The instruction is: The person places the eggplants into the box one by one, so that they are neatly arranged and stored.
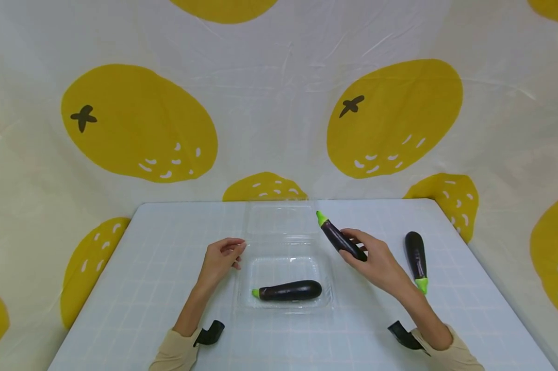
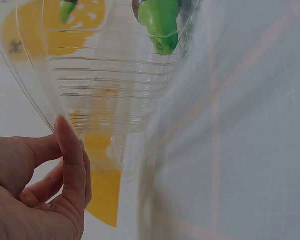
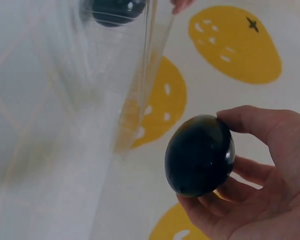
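The counter (image 1: 158,278) is pale, with faint grid lines. Directly on it sit a clear container (image 1: 283,270), its lid (image 1: 281,219) open toward the far edge, and, well to the right, a dark eggplant (image 1: 415,252), green stem toward the near edge.

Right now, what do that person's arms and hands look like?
The left hand and right hand are bare. The left sleeve and right sleeve are beige. By each cuff sits a small black, curved piece: left piece, right piece. I can't see any cables or markings.
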A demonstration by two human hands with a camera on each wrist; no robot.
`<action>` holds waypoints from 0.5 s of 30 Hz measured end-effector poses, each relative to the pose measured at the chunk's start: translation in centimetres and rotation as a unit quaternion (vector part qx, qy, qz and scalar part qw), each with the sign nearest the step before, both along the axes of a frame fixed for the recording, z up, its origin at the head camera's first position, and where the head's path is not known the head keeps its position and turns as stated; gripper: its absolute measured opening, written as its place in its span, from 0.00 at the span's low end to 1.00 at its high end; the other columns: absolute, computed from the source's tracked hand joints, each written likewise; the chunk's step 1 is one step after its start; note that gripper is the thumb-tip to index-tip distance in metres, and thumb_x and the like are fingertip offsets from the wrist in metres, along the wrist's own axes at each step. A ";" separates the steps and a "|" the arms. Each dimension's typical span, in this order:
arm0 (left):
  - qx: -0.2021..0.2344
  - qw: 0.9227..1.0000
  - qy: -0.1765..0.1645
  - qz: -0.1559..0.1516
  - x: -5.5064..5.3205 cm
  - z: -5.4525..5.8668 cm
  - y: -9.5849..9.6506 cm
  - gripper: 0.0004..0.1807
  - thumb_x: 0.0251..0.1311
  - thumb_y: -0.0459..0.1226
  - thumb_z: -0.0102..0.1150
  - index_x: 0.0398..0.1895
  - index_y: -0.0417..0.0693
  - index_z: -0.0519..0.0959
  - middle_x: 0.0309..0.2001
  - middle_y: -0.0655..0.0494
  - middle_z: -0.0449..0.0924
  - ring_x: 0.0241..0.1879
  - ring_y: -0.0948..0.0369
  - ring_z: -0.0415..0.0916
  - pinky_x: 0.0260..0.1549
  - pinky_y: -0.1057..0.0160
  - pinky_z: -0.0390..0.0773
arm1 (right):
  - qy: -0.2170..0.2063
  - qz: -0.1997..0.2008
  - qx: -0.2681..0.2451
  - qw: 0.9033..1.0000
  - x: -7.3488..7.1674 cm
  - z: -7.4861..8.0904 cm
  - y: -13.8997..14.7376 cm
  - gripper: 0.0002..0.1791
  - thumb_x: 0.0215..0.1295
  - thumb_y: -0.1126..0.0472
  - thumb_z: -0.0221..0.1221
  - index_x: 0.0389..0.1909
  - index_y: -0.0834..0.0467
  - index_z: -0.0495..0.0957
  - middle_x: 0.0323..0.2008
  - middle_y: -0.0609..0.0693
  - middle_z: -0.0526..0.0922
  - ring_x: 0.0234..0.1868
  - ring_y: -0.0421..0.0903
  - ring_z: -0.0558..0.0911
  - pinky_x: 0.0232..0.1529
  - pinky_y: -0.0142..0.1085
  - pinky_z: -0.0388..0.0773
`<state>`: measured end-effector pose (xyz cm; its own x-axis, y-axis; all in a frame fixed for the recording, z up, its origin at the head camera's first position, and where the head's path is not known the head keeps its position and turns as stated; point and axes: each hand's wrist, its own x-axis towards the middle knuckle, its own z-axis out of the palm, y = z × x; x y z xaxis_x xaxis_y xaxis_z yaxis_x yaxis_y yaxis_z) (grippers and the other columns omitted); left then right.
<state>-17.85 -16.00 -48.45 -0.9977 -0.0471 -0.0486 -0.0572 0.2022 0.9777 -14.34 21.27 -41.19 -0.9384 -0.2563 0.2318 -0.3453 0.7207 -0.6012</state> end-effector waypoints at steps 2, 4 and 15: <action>0.001 1.000 -0.002 0.000 0.0 0.0 0.0 0.14 0.68 0.36 0.67 0.51 0.36 0.84 0.39 0.36 0.84 0.27 0.54 0.79 0.25 0.67 0.83 | -0.002 0.009 -0.001 1.000 0.0 0.0 -0.3 0.28 0.67 0.61 0.69 0.66 0.61 0.75 0.52 0.56 0.83 0.47 0.50 0.80 0.44 0.41 0.83; -0.001 1.000 -0.004 0.000 -0.1 0.0 0.0 0.14 0.68 0.37 0.67 0.51 0.36 0.83 0.39 0.36 0.84 0.26 0.55 0.79 0.25 0.67 0.83 | -0.004 0.018 -0.002 1.000 0.0 0.1 -0.6 0.28 0.67 0.60 0.69 0.66 0.60 0.75 0.53 0.56 0.83 0.47 0.49 0.80 0.43 0.39 0.83; -0.006 1.000 -0.007 0.003 -0.1 -0.1 0.0 0.14 0.68 0.37 0.67 0.51 0.36 0.84 0.39 0.37 0.84 0.26 0.56 0.78 0.25 0.67 0.83 | -0.015 0.075 -0.020 0.997 0.1 0.0 -2.6 0.27 0.68 0.60 0.69 0.66 0.58 0.74 0.55 0.55 0.82 0.45 0.47 0.79 0.40 0.36 0.82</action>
<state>-17.98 -15.97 -48.52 -0.9967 -0.0529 -0.0615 -0.0714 0.2126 0.9745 -14.27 18.66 -41.18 -0.8975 -0.3844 0.2164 -0.4276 0.6376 -0.6408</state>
